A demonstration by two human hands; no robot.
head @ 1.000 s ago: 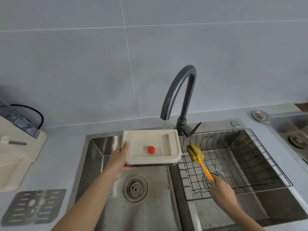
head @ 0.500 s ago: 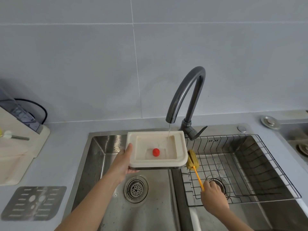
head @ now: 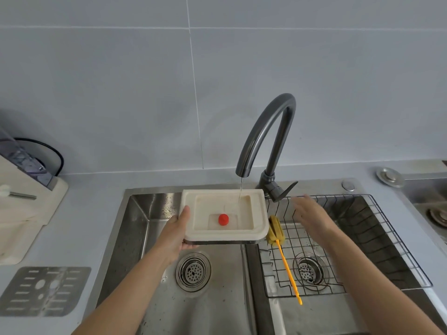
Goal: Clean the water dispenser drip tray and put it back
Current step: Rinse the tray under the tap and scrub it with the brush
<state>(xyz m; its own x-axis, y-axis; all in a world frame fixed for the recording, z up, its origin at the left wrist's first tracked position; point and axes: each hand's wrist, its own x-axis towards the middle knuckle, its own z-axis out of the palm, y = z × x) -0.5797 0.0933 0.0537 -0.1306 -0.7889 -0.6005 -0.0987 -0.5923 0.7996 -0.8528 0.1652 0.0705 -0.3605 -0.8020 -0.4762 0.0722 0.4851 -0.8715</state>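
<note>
Your left hand (head: 174, 234) grips the drip tray (head: 217, 204) by its left edge, thumb on the rim, holding it level over the left basin (head: 145, 238) under the faucet's (head: 285, 100) thin stream. Your right hand (head: 309, 213) hovers above the wire rack (head: 362, 238), fingers straight and empty. The sponge brush (head: 274, 229) lies on that rack.
</note>
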